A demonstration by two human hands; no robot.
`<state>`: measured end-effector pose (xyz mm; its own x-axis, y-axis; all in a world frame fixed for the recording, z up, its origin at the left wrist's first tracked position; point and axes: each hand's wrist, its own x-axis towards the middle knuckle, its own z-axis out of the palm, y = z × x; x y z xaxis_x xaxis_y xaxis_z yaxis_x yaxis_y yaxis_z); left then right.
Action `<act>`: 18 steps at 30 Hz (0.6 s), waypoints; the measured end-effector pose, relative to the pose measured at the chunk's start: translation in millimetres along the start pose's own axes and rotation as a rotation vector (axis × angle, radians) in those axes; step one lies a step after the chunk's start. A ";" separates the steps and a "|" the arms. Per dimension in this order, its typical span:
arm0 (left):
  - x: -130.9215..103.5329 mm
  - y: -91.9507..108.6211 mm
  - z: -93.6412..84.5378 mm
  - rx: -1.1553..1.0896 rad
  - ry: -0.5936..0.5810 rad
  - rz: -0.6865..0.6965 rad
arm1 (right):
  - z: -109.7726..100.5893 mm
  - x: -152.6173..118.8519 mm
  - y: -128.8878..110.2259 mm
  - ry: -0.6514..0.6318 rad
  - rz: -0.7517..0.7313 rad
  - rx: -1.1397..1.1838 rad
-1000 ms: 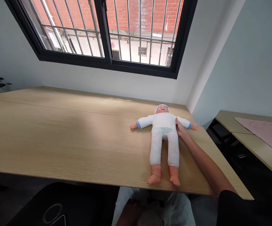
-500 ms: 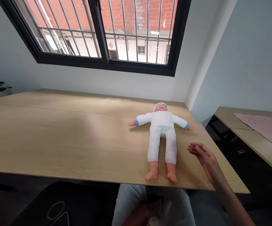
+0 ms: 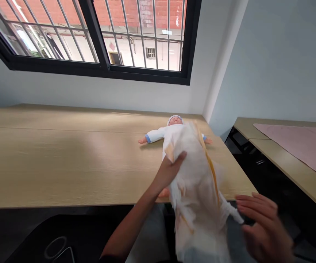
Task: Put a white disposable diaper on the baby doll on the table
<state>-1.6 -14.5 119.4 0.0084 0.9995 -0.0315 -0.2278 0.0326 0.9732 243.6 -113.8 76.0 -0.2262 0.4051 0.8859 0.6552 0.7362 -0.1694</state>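
A doll [image 3: 155,136] in a white suit with blue cuffs lies on its back on the wooden table, arms spread. My left hand [image 3: 171,170] is closed on a white baby garment [image 3: 196,171] with yellow-orange trim, held up over the doll's body and legs. The cloth hangs down past the table's front edge and is blurred by motion. Lower right, my right hand [image 3: 263,224] has its fingers stretched out and its thumb apart. A thin white end of the garment reaches close to that hand. Most of the doll's trunk and legs is hidden.
The wooden table [image 3: 65,164] stands under a barred window [image 3: 144,47]. To the right, past a gap, another table [image 3: 297,171] bears a pink cloth [image 3: 297,142]. A black chair [image 3: 73,226] is at lower left.
My left hand has come up from my lap with the white garment, now over the doll. My right hand has moved lower and right. The view has shifted right.
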 end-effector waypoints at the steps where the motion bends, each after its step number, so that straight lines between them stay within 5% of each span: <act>1: 13.6 5.2 5.2 -0.038 0.012 0.011 | 4.1 -2.2 -2.3 -0.098 -0.032 -0.050; 5: 61.5 11.7 13.5 -0.142 -0.044 -0.054 | 32.6 -3.8 -13.6 -0.284 -0.181 -0.200; 8: 83.6 9.3 15.6 -0.139 -0.045 -0.091 | 57.7 -4.9 -22.7 -0.298 -0.221 -0.247; 13: 100.7 9.7 27.7 -0.149 -0.119 -0.084 | 94.4 -10.9 -25.5 -0.095 0.002 -0.266; 18: 116.2 23.9 34.5 -0.070 -0.232 -0.100 | 106.4 -18.0 -14.0 0.076 0.126 -0.276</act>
<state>27.4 102.3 146.8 0.2558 0.9645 -0.0653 -0.2816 0.1389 0.9494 161.8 -73.7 16.5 -0.0829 0.4344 0.8969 0.8480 0.5035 -0.1655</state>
